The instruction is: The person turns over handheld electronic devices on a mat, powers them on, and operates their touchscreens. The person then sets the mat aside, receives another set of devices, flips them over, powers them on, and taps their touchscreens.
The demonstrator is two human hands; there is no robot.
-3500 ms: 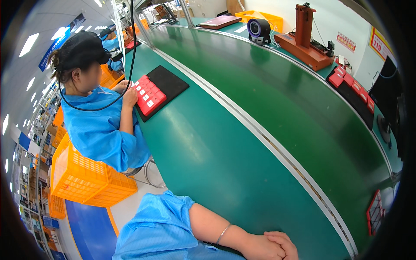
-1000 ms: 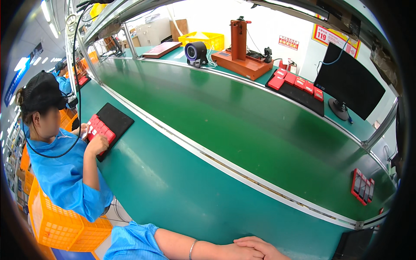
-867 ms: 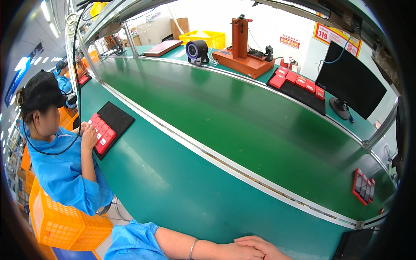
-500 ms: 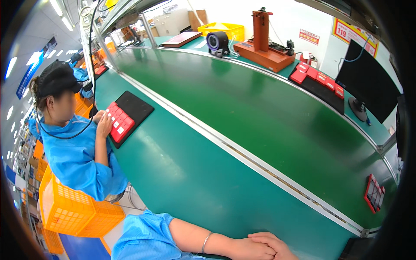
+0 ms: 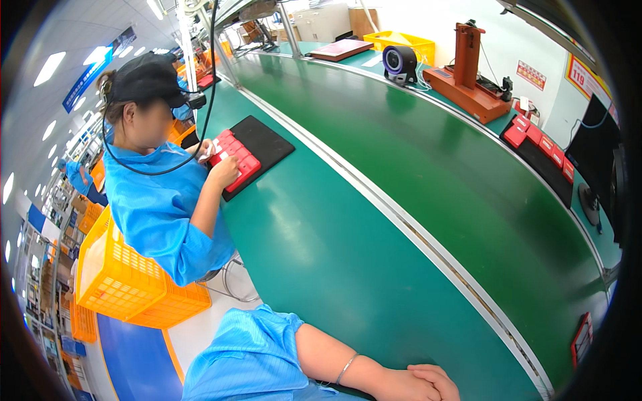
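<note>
At the lower edge, by the near side of the green worktop (image 5: 374,321), my left hand (image 5: 406,387) and my right hand (image 5: 436,378) are clasped together. My left forearm, in a blue sleeve (image 5: 251,351) with a thin silver bracelet (image 5: 346,369), reaches in from the lower left. Fingers on both hands are closed, partly hiding one another. No object shows in either hand; the lower parts of both are cut off by the picture's edge.
On the left a co-worker in blue (image 5: 157,214) handles red boxes (image 5: 234,159) on a black mat (image 5: 271,144). A green conveyor belt (image 5: 428,174) runs beyond the metal rail. Yellow crates (image 5: 127,281) stand behind the co-worker. Across the belt are an orange-brown stand (image 5: 468,87) and a monitor (image 5: 592,154).
My view has turned left, so the scene sits farther right. My hands remain clasped. The co-worker's hands have moved apart over the red boxes, and one now holds something small and white.
</note>
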